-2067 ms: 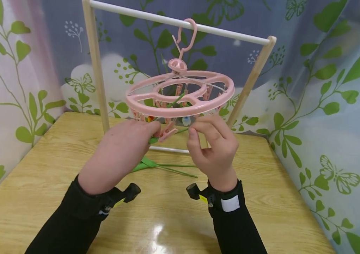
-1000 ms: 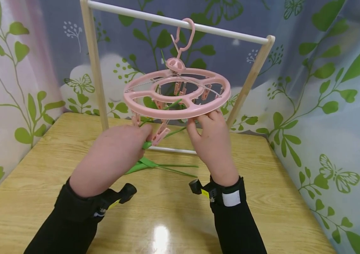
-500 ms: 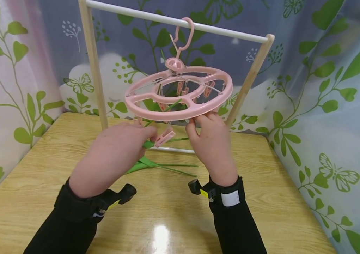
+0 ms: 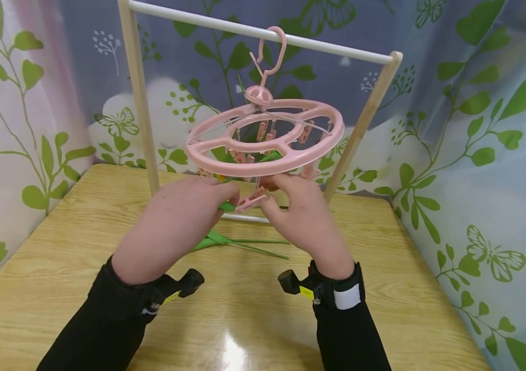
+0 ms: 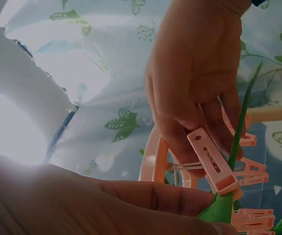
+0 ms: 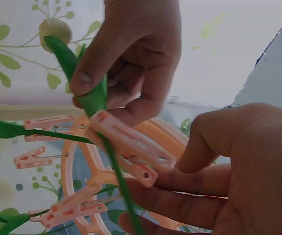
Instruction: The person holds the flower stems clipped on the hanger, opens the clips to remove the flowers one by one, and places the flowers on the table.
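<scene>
My left hand pinches an artificial tulip by its green leaf and stem; its cream flower head shows in the right wrist view. A pink clothespin, hung from the ring hanger, sits on the stem right beside those fingers. My right hand is at the other end of this clothespin, thumb at one handle tip and fingers curled behind the other. The stem runs down past the right fingers. The left fingertips are hidden in the head view.
The pink hanger hooks over the white bar of a wooden-legged rack. Other clothespins hold more flower stems. Green stems and leaves lie on the wooden table. A leaf-patterned curtain surrounds the table.
My right hand has come from under the ring's right side, leftward and down to the clothespin by the left hand. The left hand stays on the tulip; the ring has swung slightly.
</scene>
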Demonstrator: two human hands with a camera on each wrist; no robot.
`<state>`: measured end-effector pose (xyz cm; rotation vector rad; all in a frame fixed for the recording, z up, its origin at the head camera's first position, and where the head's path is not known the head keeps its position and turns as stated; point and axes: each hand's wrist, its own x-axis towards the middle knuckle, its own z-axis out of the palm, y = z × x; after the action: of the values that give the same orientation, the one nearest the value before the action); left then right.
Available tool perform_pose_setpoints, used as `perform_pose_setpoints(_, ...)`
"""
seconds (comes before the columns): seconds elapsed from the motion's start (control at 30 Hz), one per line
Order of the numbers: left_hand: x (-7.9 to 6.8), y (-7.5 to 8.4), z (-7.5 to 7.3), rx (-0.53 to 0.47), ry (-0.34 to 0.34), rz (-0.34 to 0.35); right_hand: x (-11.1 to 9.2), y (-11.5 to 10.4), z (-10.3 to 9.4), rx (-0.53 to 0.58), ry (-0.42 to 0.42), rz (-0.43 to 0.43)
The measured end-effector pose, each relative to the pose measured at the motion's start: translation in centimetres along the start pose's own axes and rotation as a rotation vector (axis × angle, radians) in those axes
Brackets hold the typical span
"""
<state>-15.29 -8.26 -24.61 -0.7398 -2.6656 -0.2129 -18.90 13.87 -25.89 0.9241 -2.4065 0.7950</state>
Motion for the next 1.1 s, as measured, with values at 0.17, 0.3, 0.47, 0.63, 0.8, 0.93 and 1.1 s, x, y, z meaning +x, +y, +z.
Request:
perform_pose_setpoints(0.17, 0.08, 0.09, 0.04, 0.030, 0.009, -0.005, -0.04, 0.15, -0.72, 0.007, -0.048, -0.020)
perform_pose_setpoints(0.3, 0.24, 0.07, 0.12, 0.030, 0.015, 0.000, 0.10, -0.14, -0.98, -0.063, -0.057, -0.017)
perform_pose_setpoints(0.47, 0.29, 0.09, 0.29, 0.004, 0.036, 0.005, 0.10, -0.30, -1.14, -0.115, -0.015, -0.026)
perform_pose_setpoints(0.63, 0.53, 0.25, 0.49, 0.008, 0.059, 0.024, -0.04, -0.32, -0.98, -0.142, 0.077, -0.050)
perform_pose_setpoints(0.8, 0.56, 0.15, 0.73, 0.017, 0.080, 0.039, -0.03, -0.33, -0.79, -0.135, 0.151, -0.054)
perform_pose_setpoints(0.93, 0.39, 0.08, 0.77, 0.007, 0.075, 0.035, -0.08, -0.32, -0.85, -0.157, 0.193, -0.040)
perform_pose_setpoints(1.1, 0.47, 0.00, 0.60, 0.009, 0.031, 0.025, -0.04, -0.35, -0.91, -0.171, 0.182, 0.002)
